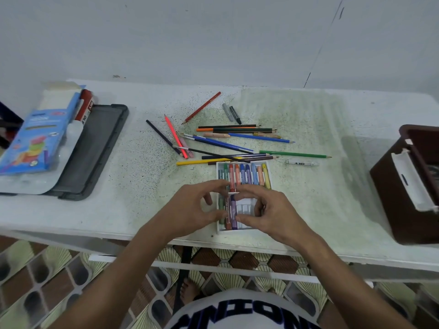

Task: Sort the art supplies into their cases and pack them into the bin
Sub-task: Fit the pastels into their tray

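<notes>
Two hands meet over the near half of the white crayon tray point(243, 227), which sits close to the table's point(332, 210) front edge. Our right hand point(275, 216) has its fingers point(247, 218) curled, thumb and forefinger seemingly pinched on the purple crayon point(233, 211) as it goes into its slot. Our left hand point(190, 210) has its fingers point(219, 185) bent around the tray's left side; whether they truly grip the tray or only steady it we cannot tell.

We judge the main risk to be the tray itself: it lies so near the front edge that a push toward us while seating a crayon could slide it off and spill both rows. A crayon pressed in crooked could also ride up over its neighbour and stop the case from closing later.

Its far row looks full, with green, red, orange, blue, purple, peach and yellow sticks lying side by side. Its near row holds only a few at the left, with bare white slots to the right. Behind it the coloured pencils point(237, 143) lie scattered toward the middle of the table, one white crayon point(302, 162) lies loose to the right, and the brown bin point(389, 198) stands at the right edge.
</notes>
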Demonstrator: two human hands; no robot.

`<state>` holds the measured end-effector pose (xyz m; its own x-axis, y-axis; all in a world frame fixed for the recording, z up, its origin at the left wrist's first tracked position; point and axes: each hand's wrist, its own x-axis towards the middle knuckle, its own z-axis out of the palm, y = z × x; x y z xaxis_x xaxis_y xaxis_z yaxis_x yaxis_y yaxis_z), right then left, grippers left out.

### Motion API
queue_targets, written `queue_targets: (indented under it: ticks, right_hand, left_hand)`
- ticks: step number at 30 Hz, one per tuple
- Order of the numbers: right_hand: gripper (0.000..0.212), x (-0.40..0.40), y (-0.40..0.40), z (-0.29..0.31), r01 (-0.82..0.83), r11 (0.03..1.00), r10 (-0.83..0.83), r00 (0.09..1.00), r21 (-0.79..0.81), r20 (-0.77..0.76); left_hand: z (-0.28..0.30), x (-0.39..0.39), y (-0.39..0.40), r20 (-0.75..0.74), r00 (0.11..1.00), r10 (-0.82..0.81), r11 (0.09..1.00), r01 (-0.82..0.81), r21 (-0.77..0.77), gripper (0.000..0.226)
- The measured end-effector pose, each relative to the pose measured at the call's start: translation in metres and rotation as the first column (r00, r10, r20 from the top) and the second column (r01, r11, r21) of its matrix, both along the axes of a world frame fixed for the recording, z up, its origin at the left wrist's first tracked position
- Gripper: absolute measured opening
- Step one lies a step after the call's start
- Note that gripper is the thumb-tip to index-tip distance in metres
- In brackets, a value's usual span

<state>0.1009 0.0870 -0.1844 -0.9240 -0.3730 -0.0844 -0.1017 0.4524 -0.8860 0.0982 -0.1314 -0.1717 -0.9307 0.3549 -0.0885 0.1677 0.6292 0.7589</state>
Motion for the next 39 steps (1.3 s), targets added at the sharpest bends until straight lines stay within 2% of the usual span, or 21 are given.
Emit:
queue_targets:
  ticks: [5, 17, 21, 28, 33, 36, 39]
  right_hand:
    - [0.063, 0.001, -0.003, -0.002, 0.014, 1.0, -0.013, 1.0, -0.004, 0.004]
    - [0.064, -0.001, -0.003, -0.004, -0.005, 0.996, 0.007, 1.0, 0.089, -0.025]
    - [0.056, -0.009, -0.002, 0.0, 0.019, 0.999, -0.019, 1.0, -0.041, 0.006]
    - [0.043, -0.084, -0.002, 0.027, 0.178, 0.981, -0.185, 0.976, -0.072, -0.113]
    - [0.042, -0.167, -0.017, 0.033, 0.283, 0.959, -0.283, 0.938, -0.027, -0.202]
    - [0.047, -0.209, -0.026, 0.027, 0.332, 0.94, -0.305, 0.922, 0.082, -0.239]
    - [0.053, -0.23, -0.033, 0.014, 0.329, 0.93, -0.29, 0.931, 0.165, -0.222]
  left_hand:
    - [-0.004, 0.001, 0.007, 0.031, 0.998, 0.055, 0.998, -0.056, 0.025, 0.059]
    - [-0.004, -0.003, 0.011, 0.013, 1.0, 0.004, 0.995, -0.003, -0.096, 0.06]
    - [0.004, -0.009, 0.008, 0.012, 1.0, -0.006, 0.999, 0.007, -0.032, 0.056]
    - [0.023, -0.086, -0.004, -0.126, 0.961, 0.246, 0.969, -0.238, 0.07, 0.038]
    - [0.031, -0.172, 0.001, -0.233, 0.95, 0.207, 0.971, -0.229, -0.074, 0.039]
    - [0.023, -0.22, 0.003, -0.252, 0.952, 0.172, 0.964, -0.215, -0.154, 0.051]
    - [0.016, -0.248, 0.011, -0.231, 0.972, 0.05, 0.958, -0.112, -0.265, 0.063]
